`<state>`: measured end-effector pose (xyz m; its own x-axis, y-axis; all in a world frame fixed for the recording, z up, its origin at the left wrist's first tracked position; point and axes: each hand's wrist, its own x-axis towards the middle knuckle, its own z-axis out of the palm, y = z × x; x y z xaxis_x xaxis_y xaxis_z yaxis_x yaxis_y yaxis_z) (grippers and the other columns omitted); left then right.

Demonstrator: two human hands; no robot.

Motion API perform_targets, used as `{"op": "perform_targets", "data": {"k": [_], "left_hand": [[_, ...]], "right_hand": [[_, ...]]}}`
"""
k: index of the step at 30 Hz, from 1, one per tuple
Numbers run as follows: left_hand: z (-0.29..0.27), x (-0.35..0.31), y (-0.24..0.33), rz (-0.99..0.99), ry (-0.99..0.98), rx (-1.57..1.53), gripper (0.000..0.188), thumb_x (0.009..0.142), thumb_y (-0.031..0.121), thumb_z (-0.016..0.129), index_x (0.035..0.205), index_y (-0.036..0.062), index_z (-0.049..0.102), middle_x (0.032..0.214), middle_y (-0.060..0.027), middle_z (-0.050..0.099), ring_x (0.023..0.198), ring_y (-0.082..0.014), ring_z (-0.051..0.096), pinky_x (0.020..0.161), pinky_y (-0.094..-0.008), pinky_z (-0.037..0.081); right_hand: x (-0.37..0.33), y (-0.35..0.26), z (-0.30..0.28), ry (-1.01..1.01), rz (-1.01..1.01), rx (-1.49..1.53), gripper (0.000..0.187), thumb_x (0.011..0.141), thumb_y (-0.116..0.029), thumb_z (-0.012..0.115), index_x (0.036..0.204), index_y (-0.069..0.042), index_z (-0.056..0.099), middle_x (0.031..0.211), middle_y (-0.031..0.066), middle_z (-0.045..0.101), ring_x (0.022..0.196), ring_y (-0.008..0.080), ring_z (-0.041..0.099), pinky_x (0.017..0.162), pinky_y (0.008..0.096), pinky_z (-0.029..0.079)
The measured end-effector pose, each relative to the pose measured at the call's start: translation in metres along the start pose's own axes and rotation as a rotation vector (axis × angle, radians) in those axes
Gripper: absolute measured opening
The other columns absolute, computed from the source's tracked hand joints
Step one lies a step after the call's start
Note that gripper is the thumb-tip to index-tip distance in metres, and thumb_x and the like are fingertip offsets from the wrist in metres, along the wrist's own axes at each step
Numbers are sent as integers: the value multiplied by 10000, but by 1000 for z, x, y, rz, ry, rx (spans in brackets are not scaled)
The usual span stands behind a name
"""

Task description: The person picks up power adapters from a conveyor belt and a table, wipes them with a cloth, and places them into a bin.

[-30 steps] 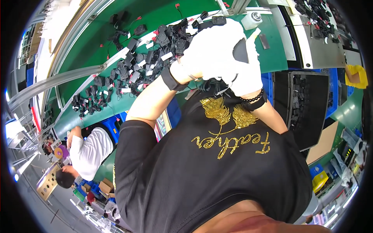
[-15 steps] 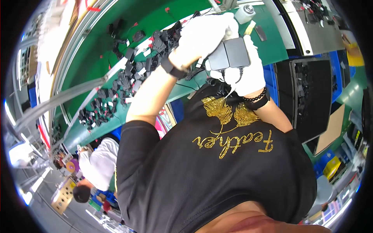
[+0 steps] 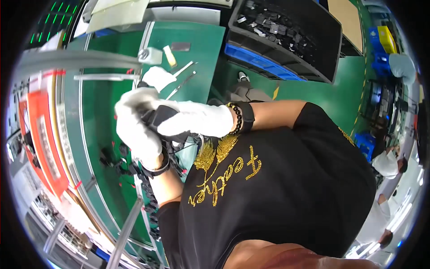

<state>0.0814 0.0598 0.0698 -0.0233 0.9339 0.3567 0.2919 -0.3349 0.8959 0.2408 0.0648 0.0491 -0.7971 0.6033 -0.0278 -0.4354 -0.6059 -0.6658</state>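
Reading clock directions from the black adapter [image 3: 164, 115], see an orange-red panel [image 3: 45, 148] toward nine o'clock and, at half past seven, a cluster of black cabled parts [image 3: 122, 166]. Note the left hand [image 3: 134, 130], white-gloved and partly blurred, with fingers curled closed around the adapter's far-left side. Find that adapter between both gloves, in front of the black shirt [image 3: 277, 179]. Toward twelve o'clock, see a white bottle [image 3: 151, 56], a pale yellow piece [image 3: 170, 57] and a flat dark block [image 3: 181, 46] on the green bench [image 3: 206, 45]; at one o'clock, a slender tool [image 3: 182, 84]. Note the right hand [image 3: 201, 119], also gloved, closed over the adapter from three o'clock; cannot tell the firmness of either grip. See at two o'clock a black bin [image 3: 320, 42] holding dark parts [image 3: 273, 28] and, past three, a co-worker [image 3: 386, 165] in white.
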Motion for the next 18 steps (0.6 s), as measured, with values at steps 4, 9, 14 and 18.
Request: {"op": "perform_targets", "data": {"k": [4,9,14,18], "left_hand": [[48,26,-8,-421,307,-461,640,1017,529,217,1120,-29,515,1074,-162,601,976,-223,597,879,-349,474],[150,30,-36,-145,-84,-54,482,816,205,662,1233,8,521,1302,-201,493,1230,-307,441,1036,-443,329],[265,107,-32,-698,-712,-939,1112,791,863,162,1316,-67,470,1036,-93,609,955,-181,552,944,-332,409],[362,128,-76,-747,-726,-1190,531,1005,417,433,1336,1,445,1274,-110,551,1114,-165,548,984,-337,440]], "right_hand": [[-17,-75,-13,34,-319,-40,583,893,-92,590,1428,-59,363,1214,41,531,971,74,553,849,238,465],[-55,-177,-50,371,-601,-224,404,860,-74,620,1247,-36,507,1044,40,600,818,97,587,718,242,504],[-87,-247,-133,616,-833,-174,401,937,-154,573,1313,-127,437,791,72,558,505,132,505,409,252,424],[-131,-273,-189,995,-861,-303,426,944,-110,555,1339,-164,404,686,43,447,444,136,442,364,269,355]]}}
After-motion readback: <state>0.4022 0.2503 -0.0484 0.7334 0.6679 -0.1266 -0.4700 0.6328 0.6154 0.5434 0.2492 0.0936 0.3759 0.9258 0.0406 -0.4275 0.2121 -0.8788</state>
